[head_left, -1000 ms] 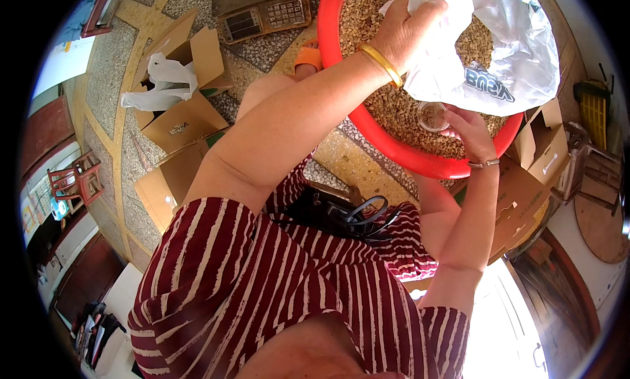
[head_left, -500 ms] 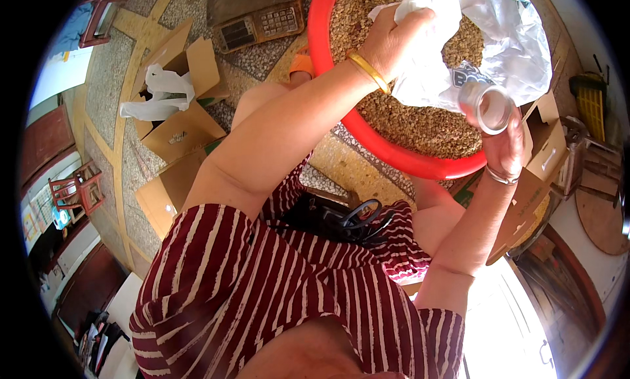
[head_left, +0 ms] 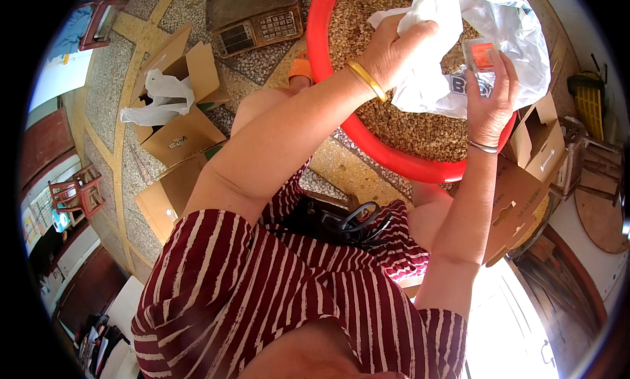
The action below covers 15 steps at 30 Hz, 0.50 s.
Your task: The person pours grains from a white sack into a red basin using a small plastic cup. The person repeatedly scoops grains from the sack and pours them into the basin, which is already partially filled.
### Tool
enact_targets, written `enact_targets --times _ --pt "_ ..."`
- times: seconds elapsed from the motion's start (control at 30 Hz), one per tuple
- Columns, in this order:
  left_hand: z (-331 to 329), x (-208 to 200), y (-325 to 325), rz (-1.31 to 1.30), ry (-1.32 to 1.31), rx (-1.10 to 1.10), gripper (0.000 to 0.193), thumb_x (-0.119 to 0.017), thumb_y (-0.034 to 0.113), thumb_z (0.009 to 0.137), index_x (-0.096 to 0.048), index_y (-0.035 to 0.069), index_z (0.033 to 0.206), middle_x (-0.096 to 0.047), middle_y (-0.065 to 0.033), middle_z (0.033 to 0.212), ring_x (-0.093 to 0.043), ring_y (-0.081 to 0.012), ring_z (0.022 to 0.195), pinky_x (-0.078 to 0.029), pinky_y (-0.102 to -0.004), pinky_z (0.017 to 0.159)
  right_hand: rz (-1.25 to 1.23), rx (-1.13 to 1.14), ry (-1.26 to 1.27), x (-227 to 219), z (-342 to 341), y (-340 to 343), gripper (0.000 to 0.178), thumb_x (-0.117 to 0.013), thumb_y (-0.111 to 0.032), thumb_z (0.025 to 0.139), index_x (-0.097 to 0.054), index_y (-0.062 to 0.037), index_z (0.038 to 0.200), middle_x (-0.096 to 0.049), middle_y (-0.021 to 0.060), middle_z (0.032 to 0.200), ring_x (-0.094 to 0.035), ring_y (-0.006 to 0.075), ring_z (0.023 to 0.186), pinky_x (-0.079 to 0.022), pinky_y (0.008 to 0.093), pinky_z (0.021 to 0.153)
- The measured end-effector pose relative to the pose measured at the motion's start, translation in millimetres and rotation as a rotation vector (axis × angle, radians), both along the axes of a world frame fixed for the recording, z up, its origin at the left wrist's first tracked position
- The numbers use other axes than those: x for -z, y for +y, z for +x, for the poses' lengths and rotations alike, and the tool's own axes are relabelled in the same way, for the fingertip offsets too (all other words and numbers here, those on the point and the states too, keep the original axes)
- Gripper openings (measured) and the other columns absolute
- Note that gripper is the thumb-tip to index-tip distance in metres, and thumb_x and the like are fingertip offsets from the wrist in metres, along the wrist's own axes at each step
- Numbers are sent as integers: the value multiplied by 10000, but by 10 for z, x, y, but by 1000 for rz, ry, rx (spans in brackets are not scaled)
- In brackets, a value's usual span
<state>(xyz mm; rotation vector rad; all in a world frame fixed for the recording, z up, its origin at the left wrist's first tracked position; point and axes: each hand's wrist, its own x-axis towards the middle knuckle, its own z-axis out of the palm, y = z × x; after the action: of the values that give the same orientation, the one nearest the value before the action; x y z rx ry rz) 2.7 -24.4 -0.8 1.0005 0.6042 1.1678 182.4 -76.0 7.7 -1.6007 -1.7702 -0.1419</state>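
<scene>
My left hand (head_left: 398, 49), with a gold bangle at the wrist, grips the edge of a white plastic bag (head_left: 430, 87). The bag stands open over a big round tub with a red rim (head_left: 394, 164), which is full of brown grains or small seeds (head_left: 387, 126). In my right hand (head_left: 492, 103) is a small clear jar (head_left: 470, 53) with an orange label, tipped into the mouth of the bag. The fingers lie round its side. What is inside the bag and the jar cannot be made out.
A worn weighing scale (head_left: 259, 32) with a keypad stands beyond the tub's left side. Opened cardboard boxes (head_left: 184, 139) sit on the floor at left, one with a white bag (head_left: 164, 93) on it. Another carton (head_left: 518, 202) is at right, near a wooden stool (head_left: 600, 162).
My right hand has moved up and to the left, turning the jar from mouth toward me to tipped into the bag. The left hand keeps its grip on the bag, nearly still.
</scene>
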Motion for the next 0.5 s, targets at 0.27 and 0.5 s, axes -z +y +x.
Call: enact_targets --times 0.27,0.5 --pt "-38 -19 22 46 30 -24 266 -498 243 851 -582 -9 874 -579 -22 720 -545 -76 639 -446 -241 558 99 -94 599 2 28 -78 561 -716 28 677 -480 -35 1183 -483 107 1194 -513 230 1054 -429 370 905" --pt "-20 57 109 17 -17 -140 265 -489 242 853 -578 -8 861 -579 -24 712 -547 -84 656 -445 -249 576 -442 -533 1371 5 113 -463 458 -575 -209 829 -452 38 1195 -513 162 1187 -496 244 1103 -386 368 951"
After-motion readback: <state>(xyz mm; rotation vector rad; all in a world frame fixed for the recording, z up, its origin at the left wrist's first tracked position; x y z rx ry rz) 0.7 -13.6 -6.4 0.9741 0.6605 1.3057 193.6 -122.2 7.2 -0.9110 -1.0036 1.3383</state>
